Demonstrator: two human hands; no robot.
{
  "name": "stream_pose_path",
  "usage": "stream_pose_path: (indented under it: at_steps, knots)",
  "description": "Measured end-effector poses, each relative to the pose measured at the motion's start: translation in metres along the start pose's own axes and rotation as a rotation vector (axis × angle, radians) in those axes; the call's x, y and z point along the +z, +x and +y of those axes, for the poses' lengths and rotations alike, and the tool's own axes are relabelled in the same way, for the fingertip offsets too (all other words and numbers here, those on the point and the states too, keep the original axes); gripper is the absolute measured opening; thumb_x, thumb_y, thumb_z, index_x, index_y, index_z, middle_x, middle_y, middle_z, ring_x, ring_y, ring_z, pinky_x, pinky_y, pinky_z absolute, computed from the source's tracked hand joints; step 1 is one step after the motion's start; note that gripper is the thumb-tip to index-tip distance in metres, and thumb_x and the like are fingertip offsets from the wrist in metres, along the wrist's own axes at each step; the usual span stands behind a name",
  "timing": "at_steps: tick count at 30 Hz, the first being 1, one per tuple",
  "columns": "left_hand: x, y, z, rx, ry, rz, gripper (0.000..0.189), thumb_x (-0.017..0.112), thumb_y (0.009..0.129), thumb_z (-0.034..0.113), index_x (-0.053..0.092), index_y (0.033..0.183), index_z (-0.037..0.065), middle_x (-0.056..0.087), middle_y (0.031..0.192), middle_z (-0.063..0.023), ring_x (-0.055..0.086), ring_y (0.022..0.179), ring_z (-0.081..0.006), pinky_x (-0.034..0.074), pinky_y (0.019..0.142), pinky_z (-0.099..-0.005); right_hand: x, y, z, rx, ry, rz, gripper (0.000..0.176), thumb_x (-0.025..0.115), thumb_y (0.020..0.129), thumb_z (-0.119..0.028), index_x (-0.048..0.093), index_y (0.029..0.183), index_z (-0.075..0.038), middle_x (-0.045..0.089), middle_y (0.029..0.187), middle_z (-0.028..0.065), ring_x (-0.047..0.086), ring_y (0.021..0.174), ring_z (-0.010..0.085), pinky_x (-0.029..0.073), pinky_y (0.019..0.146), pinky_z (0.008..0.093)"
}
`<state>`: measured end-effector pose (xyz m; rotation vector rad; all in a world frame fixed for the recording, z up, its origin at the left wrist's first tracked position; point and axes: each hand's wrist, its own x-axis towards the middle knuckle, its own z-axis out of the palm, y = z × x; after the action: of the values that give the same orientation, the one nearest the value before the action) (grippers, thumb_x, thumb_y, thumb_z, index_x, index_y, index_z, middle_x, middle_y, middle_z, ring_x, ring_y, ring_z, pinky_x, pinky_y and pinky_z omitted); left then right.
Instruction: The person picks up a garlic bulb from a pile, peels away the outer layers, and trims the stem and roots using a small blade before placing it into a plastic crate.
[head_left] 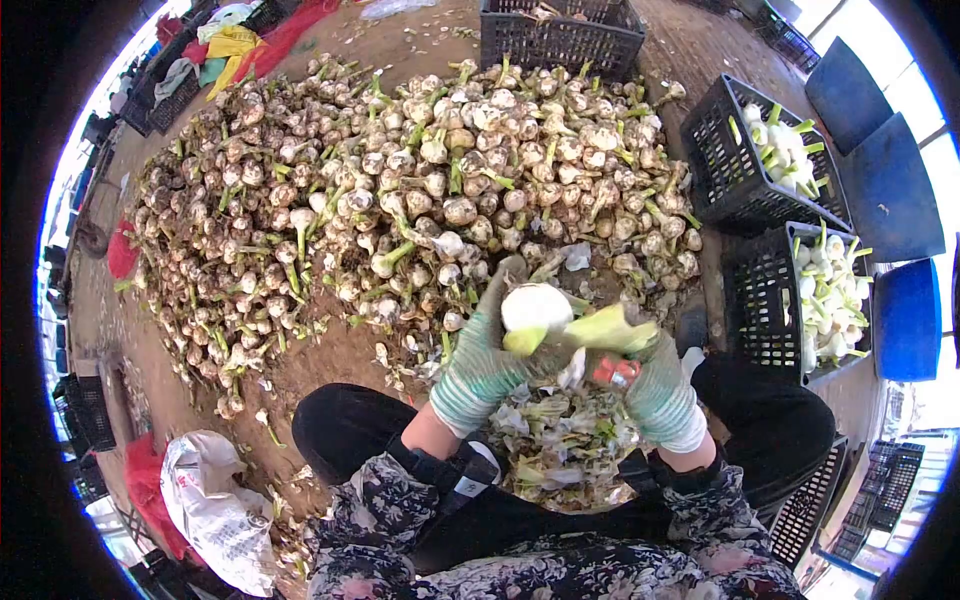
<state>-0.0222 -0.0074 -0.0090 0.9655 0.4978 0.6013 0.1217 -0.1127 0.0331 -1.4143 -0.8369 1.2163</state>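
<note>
Left hand (pixel 480 355), in a knit glove w/ green stripes: fingers (pixel 500 290) curled round the garlic bulb (pixel 535 305), so clenched on it, cupping it from the left & behind. The bulb is up in front of the chest, above the lap, peeled white. Right hand (pixel 655 385), gloved the same, is closed on the stalk (pixel 610 328), which runs pale green from the bulb's base toward the right; a small red item (pixel 612 370) sits in that palm, prob. a tool handle, can't tell which. Handling, by my read: bulb is light, firm, round, bare skin a bit slick, so best cupped round its widest part, not pinched; cloves could bruise or split off if squeezed hard. Stalk is fibrous & bendy, a fair handle close to the bulb, floppy farther out. Below the hands, peel scraps (pixel 565 440) heaped between the legs. Ahead, a big pile of unpeeled garlic (pixel 400 190) on the dirt ground (pixel 330 360). To the right, two black crates (pixel 735 170) (pixel 760 300) w/ white peeled bulbs; a third crate (pixel 560 35) beyond the pile. White bag (pixel 215 510) near left.
</note>
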Motion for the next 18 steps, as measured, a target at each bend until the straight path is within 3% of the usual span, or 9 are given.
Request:
stream_pose_path:
  at_steps: [3,5,6,7,10,13,14,16,18]
  knots:
    - [-0.002,-0.003,0.0,0.201,0.215,0.075,0.071,0.076,0.066,0.022,0.039,0.124,0.003,0.053,0.113,-0.0071,0.051,0.102,-0.0159,0.044,0.087,-0.0295,0.01,-0.007,-0.011,-0.112,-0.05,-0.013,0.026,0.056,0.078,-0.003,0.055,0.104,0.0,0.062,0.089,0.006,0.059,0.081,0.0133,0.048,0.072,0.0258]
    - [-0.005,-0.005,0.009,0.02,0.067,-0.117,0.067,0.079,0.062,0.022,0.046,0.117,0.003,0.056,0.109,-0.0072,0.053,0.098,-0.015,0.044,0.086,-0.0291,0.001,-0.002,-0.023,-0.07,0.05,0.012,0.039,0.052,0.086,-0.03,0.05,0.104,0.005,0.059,0.089,0.0082,0.058,0.076,0.0138,0.047,0.068,0.0232]
    - [-0.016,0.0,-0.004,-0.039,0.036,-0.132,0.067,0.082,0.057,0.023,0.05,0.114,0.004,0.058,0.105,-0.006,0.055,0.095,-0.0142,0.044,0.086,-0.0284,-0.009,0.009,-0.013,-0.316,0.04,0.069,0.039,0.052,0.086,-0.03,0.049,0.103,0.005,0.059,0.086,0.0082,0.059,0.076,0.0158,0.048,0.065,0.026]
    - [-0.014,0.0,-0.003,-0.042,0.035,-0.135,0.067,0.082,0.057,0.023,0.05,0.114,0.004,0.058,0.105,-0.006,0.055,0.095,-0.0142,0.044,0.086,-0.0284,-0.032,0.017,0.009,-0.104,0.382,0.228,0.036,0.056,0.083,-0.026,0.051,0.105,0.002,0.061,0.088,0.0101,0.061,0.077,0.0168,0.048,0.065,0.0277]
    - [-0.004,-0.001,0.001,-0.177,-0.061,-0.25,0.076,0.079,0.061,0.024,0.042,0.123,0.001,0.056,0.108,-0.0064,0.056,0.093,-0.0131,0.047,0.081,-0.0271,-0.047,0.039,0.028,0.155,-0.903,-0.125,0.037,0.062,0.073,-0.015,0.053,0.107,-0.002,0.062,0.094,0.0157,0.061,0.086,0.0247,0.047,0.075,0.0322]
    - [-0.002,-0.002,0.013,-0.094,0.137,-0.196,0.084,0.08,0.059,0.023,0.038,0.127,0.001,0.055,0.111,-0.0062,0.056,0.095,-0.0141,0.046,0.082,-0.0277,-0.033,0.031,0.011,0.294,-1.167,-0.245,0.054,0.06,0.074,-0.006,0.041,0.124,-0.004,0.051,0.116,0.0196,0.054,0.102,0.0302,0.043,0.086,0.0322]
    - [-0.002,-0.002,0.013,-0.096,0.134,-0.195,0.084,0.08,0.059,0.023,0.038,0.127,0.001,0.055,0.111,-0.0062,0.056,0.095,-0.0141,0.046,0.082,-0.0277,-0.035,0.03,0.012,0.298,-1.168,-0.248,0.054,0.06,0.074,-0.006,0.041,0.124,-0.004,0.051,0.116,0.0196,0.054,0.102,0.0302,0.043,0.086,0.0322]
    - [-0.002,0.0,0.013,0.061,0.146,-0.196,0.086,0.078,0.063,0.021,0.031,0.131,0.0,0.048,0.122,-0.0077,0.049,0.106,-0.0165,0.04,0.091,-0.0296,-0.039,0.026,0.013,-0.059,-0.028,-0.073,0.063,0.061,0.075,-0.006,0.032,0.131,-0.003,0.041,0.129,0.0148,0.051,0.106,0.0269,0.041,0.088,0.0346]
    - [-0.001,0.003,0.01,0.14,0.159,-0.213,0.087,0.077,0.064,0.02,0.028,0.133,0.0,0.044,0.127,-0.0084,0.046,0.111,-0.0177,0.037,0.095,-0.0305,-0.029,0.026,0.011,-0.16,-0.128,-0.094,0.064,0.063,0.075,-0.01,0.033,0.131,-0.004,0.044,0.127,0.0166,0.047,0.112,0.0238,0.037,0.093,0.0329]
